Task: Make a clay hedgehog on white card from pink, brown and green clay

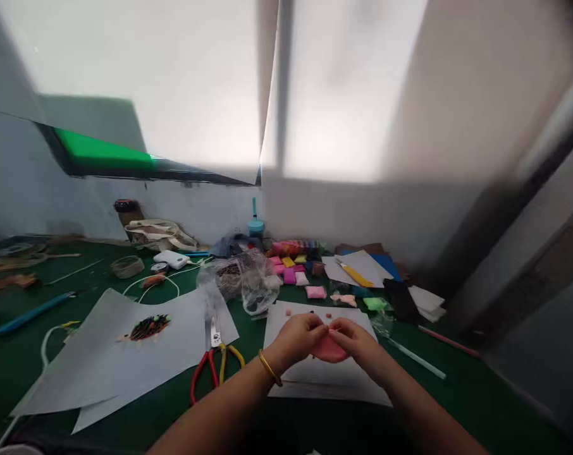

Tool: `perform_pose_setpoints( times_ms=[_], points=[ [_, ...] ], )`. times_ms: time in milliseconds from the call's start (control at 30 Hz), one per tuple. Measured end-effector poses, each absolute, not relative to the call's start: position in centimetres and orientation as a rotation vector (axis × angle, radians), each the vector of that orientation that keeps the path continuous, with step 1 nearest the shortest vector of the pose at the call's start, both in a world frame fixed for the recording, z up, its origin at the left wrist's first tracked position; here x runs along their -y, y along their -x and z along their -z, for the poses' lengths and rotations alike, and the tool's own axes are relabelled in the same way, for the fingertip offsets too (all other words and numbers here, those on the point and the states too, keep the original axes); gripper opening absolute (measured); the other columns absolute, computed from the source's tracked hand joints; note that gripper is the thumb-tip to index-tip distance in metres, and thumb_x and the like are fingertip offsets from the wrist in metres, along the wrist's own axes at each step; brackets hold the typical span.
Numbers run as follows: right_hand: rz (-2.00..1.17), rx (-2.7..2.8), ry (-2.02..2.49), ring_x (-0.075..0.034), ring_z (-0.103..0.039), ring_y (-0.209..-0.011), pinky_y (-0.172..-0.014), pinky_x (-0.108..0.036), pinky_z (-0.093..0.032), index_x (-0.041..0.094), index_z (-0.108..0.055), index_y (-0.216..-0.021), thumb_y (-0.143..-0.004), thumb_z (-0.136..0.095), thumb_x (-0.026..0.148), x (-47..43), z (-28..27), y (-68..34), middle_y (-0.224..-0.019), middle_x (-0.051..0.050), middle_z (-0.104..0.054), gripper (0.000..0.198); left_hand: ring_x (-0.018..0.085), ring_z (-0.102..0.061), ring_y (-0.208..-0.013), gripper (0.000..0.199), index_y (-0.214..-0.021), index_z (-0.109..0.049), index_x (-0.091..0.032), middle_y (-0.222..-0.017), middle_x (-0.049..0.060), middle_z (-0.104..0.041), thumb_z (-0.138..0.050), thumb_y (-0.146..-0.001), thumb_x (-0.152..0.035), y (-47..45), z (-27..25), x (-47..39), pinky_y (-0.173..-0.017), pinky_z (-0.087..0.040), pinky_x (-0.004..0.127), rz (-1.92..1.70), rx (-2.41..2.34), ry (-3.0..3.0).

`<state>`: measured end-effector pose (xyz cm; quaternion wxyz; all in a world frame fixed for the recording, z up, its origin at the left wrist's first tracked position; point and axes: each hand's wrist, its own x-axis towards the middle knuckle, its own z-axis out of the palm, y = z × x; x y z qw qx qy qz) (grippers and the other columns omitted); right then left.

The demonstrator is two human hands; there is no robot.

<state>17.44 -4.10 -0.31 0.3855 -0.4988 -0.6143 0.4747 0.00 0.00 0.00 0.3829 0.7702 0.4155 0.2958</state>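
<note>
I watched the left hand [296, 339] and right hand [358, 345], fingers pinching a pink piece [329, 350], seemingly unfinished; small bits [328, 315] already lay on the paper [350, 380].

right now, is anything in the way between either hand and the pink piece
Nothing visible is. The left hand and right hand both touch the pink piece, holding it between them over the white paper. A small pinkish bit lies beyond the left hand, off to the side.
</note>
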Motion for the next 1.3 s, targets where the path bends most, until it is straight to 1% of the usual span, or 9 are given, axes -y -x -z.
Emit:
perform_pose_setpoints(
  times_ms=[167,267,367,567,733,833,1033,1200,1300],
  points=[
    [-1.057,1.471,1.372,-0.016,-0.054,-0.065,-0.057,-0.027,-0.04,0.019,-0.056,-0.077,-0.079,-0.05,0.054,4.2,-0.4,-17.6,-0.069,-0.001,-0.058,0.035,0.012,-0.055,-0.059,0.039,-0.105,-0.056,-0.013,-0.074,0.002,-0.059,-0.057,-0.076,-0.04,0.3,-0.9,0.0,-0.049,-0.042,0.022,-0.607,-0.899,-1.574],
    [-1.193,1.399,1.322,-0.017,-0.058,-0.067,-0.059,-0.028,-0.044,0.019,-0.057,-0.092,-0.076,-0.058,0.051,4.5,-0.8,-17.5,-0.078,-0.002,-0.062,0.036,0.012,-0.055,-0.059,0.039,-0.097,-0.058,-0.011,-0.072,0.002,-0.059,-0.071,-0.063,-0.027,0.6,-1.0,0.2,-0.05,-0.043,0.021,-0.635,-0.902,-1.539],
    [-1.302,1.407,1.308,-0.019,-0.06,-0.07,-0.061,-0.03,-0.046,0.02,-0.053,-0.111,-0.064,-0.073,0.044,4.9,-1.4,-17.2,-0.083,-0.002,-0.065,0.056,0.012,-0.057,-0.062,0.04,-0.098,-0.058,-0.013,-0.08,0.004,-0.061,-0.072,-0.062,-0.025,0.7,-1.0,0.3,-0.054,-0.045,0.023,-0.703,-0.928,-1.502],
    [-1.34,1.406,1.358,-0.02,-0.061,-0.074,-0.065,-0.031,-0.047,0.018,-0.058,-0.107,-0.063,-0.074,0.039,5.2,-2.6,-17.5,-0.088,-0.004,-0.066,0.052,0.012,-0.057,-0.062,0.033,-0.09,-0.061,-0.011,-0.073,0.002,-0.061,-0.073,-0.062,-0.024,0.9,-0.4,-0.2,-0.056,-0.045,0.022,-0.675,-0.91,-1.436],
    [-1.349,1.381,1.378,-0.017,-0.059,-0.069,-0.062,-0.029,-0.042,0.016,-0.063,-0.102,-0.077,-0.058,0.049,4.8,-2.2,-17.9,-0.08,-0.004,-0.067,0.042,0.012,-0.058,-0.059,0.031,-0.09,-0.064,-0.012,-0.073,0.004,-0.064,-0.065,-0.072,-0.038,0.8,-0.8,-0.8,-0.054,-0.045,0.022,-0.61,-0.906,-1.488],
    [-1.305,1.367,1.396,-0.017,-0.058,-0.072,-0.062,-0.028,-0.042,0.018,-0.062,-0.104,-0.075,-0.06,0.049,4.0,-1.9,-18.2,-0.083,-0.004,-0.067,0.042,0.013,-0.059,-0.056,0.037,-0.09,-0.065,-0.011,-0.066,0.005,-0.063,-0.059,-0.077,-0.045,0.4,-1.6,-1.4,-0.052,-0.045,0.023,-0.609,-0.976,-1.519],
    [-1.184,1.296,1.494,-0.017,-0.058,-0.075,-0.062,-0.027,-0.042,0.022,-0.058,-0.112,-0.074,-0.06,0.044,2.1,-1.1,-20.4,-0.091,-0.004,-0.066,0.044,0.018,-0.065,-0.078,0.049,-0.126,-0.051,-0.02,-0.103,0.009,-0.066,-0.045,-0.086,-0.046,1.5,-1.4,-2.5,-0.063,-0.049,0.028,-0.656,-1.052,-1.618],
    [-1.161,1.404,1.557,-0.018,-0.059,-0.076,-0.065,-0.028,-0.043,0.019,-0.063,-0.1,-0.073,-0.058,0.041,1.4,1.4,-20.5,-0.091,-0.004,-0.067,0.035,0.02,-0.059,-0.097,0.028,-0.103,-0.066,-0.019,-0.106,0.008,-0.065,-0.047,-0.084,-0.027,3.9,1.9,-2.4,-0.084,-0.044,0.031,-0.784,-1.338,-2.015],
    [-1.191,1.442,1.519,-0.02,-0.061,-0.078,-0.069,-0.03,-0.046,0.019,-0.064,-0.099,-0.071,-0.058,0.039,1.1,2.7,-19.4,-0.095,-0.005,-0.068,0.035,0.02,-0.057,-0.097,0.027,-0.099,-0.067,-0.018,-0.103,0.007,-0.065,-0.045,-0.084,-0.023,4.5,3.4,-1.8,-0.087,-0.042,0.031,-0.813,-1.345,-2.134]
  ],
)
